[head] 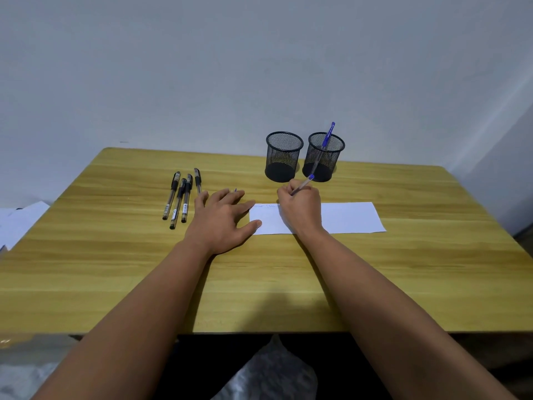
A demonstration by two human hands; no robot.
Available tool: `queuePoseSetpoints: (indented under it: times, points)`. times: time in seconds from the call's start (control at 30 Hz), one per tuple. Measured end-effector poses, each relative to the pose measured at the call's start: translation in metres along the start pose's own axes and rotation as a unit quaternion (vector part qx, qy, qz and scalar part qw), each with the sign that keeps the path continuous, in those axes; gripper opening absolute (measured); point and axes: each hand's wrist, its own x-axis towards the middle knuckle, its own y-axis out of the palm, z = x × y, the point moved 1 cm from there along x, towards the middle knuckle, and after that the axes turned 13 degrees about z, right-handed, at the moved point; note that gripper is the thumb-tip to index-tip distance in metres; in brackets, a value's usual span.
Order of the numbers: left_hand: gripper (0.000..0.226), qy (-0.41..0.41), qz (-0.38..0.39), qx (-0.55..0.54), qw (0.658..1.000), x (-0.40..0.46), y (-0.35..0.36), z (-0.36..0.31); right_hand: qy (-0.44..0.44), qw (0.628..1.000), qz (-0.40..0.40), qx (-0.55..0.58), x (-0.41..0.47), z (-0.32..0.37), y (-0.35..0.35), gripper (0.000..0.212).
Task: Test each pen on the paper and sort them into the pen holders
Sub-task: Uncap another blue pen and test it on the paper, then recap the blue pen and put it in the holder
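Wood-grain counter (pixel 288 278) against a plain wall, and the blue-capped pen (pixel 302 186) sits pinched in the right hand (pixel 300 210), tip down on the white paper (pixel 346 216) beside faint, unreadable scribbles. Left hand (pixel 222 216) lies flat, fingers spread, pinning the sheet's left edge. Testing step, I'd say; next, drop it into the right mesh holder (pixel 324 157) or the empty left holder (pixel 284 157), then fetch one of four black pens (pixel 180 197).

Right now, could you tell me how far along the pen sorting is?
Done: one blue pen stands in the right mesh holder. In hand: the right hand tests a second blue pen on the paper. Left: four black pens on the table; the left holder looks empty.
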Motion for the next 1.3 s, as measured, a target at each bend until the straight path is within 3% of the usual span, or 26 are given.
queuePoseSetpoints:
  times: [0.27,0.47,0.63,0.77,0.93,1.13,1.3]
  points:
    - [0.066,-0.003,0.003,-0.004,1.0,-0.001,0.0,-0.002,0.085,0.978,-0.027,0.191,0.007,0.005,-0.012,0.03]
    - [0.069,-0.003,0.006,0.005,1.0,-0.002,-0.002,-0.002,0.078,0.975,0.051,0.2,0.004,0.015,-0.018,0.029]
    - [0.063,0.007,-0.074,-0.073,0.995,-0.004,-0.009,-0.001,-0.002,0.988,0.004,0.156,0.008,0.028,-0.032,0.041]
    - [0.05,-0.101,-0.131,-0.056,0.985,0.004,-0.019,0.008,0.033,0.984,0.014,0.174,0.001,0.036,-0.043,0.025]
    - [0.033,-0.18,-0.049,0.027,0.982,0.014,-0.029,0.008,0.056,0.969,0.056,0.234,-0.009,0.037,-0.05,0.013]
    - [0.019,-0.155,-0.076,0.008,0.985,0.02,-0.03,0.003,0.062,0.971,0.065,0.221,-0.017,0.03,-0.055,0.017]
    - [0.013,-0.078,-0.109,-0.074,0.988,0.016,-0.039,-0.006,0.066,0.968,0.116,0.212,-0.024,0.026,-0.061,0.013]
